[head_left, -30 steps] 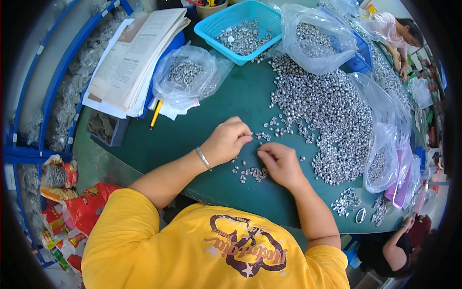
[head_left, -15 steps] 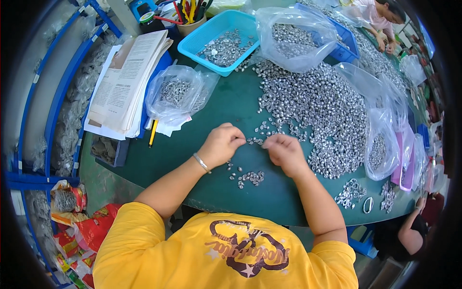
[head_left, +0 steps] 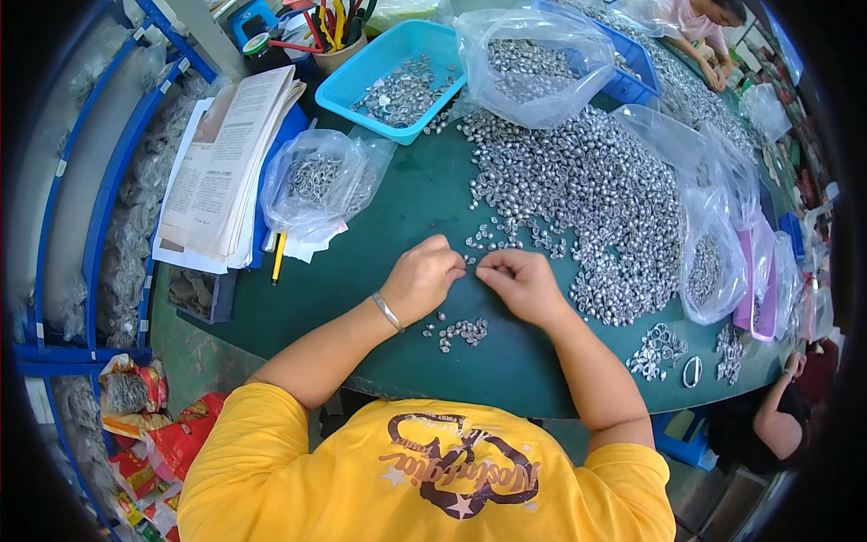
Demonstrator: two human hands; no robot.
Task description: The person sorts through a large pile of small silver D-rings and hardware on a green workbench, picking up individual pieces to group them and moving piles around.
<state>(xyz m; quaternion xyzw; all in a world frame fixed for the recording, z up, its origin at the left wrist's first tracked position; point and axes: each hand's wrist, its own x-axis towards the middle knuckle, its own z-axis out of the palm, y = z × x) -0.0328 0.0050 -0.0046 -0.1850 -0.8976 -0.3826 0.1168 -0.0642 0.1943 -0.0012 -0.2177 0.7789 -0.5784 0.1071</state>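
Observation:
Over the middle of the green table (head_left: pixel 397 212), my left hand (head_left: pixel 424 278) has thumb and fingers pinched together; a silver bracelet circles its wrist. Facing it a short gap away, my right hand (head_left: pixel 526 284) is also closed in a pinch. Whatever their fingertips hold is too small or hidden to make out. A few small silver metal pieces (head_left: pixel 469 260) lie right by the fingertips. Nearer me sits a little cluster of similar pieces (head_left: pixel 465 332). Beyond my right hand spreads a large heap of small rounded silver metal pieces (head_left: pixel 587 185).
Farther back stand a light-blue basket (head_left: pixel 339 95) of metal pieces and open plastic bags (head_left: pixel 470 77). To the left are a newspaper stack (head_left: pixel 221 172), a yellow pen (head_left: pixel 278 259) and a blue rack (head_left: pixel 95 262). Metal rings (head_left: pixel 657 352) lie at right. Other people sit nearby.
My right hand has moved left, closer to my left hand, and its fingers have drawn together. The row of pieces between the hands is now mostly hidden or gone. The view has shifted slightly.

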